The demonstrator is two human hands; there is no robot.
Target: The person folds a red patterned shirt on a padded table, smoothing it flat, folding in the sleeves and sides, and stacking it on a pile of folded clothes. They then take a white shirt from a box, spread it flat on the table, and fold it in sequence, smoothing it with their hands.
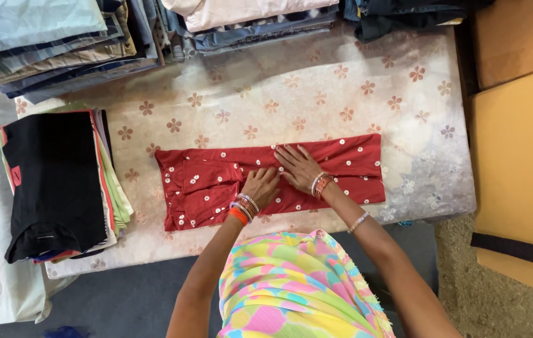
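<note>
A red garment with small white flowers [341, 166] lies folded into a long strip across a table covered in a cream floral cloth [316, 94]. My left hand [260, 186] rests flat on the garment near its middle, bangles on the wrist. My right hand [298, 166] lies flat just beside it, fingers spread and pointing to the upper left, also pressing on the red cloth. Neither hand holds anything.
A stack of folded clothes topped by a black piece [53, 181] sits at the table's left. More folded piles [60, 44] line the far edge. Cardboard boxes [520, 156] stand to the right of the table.
</note>
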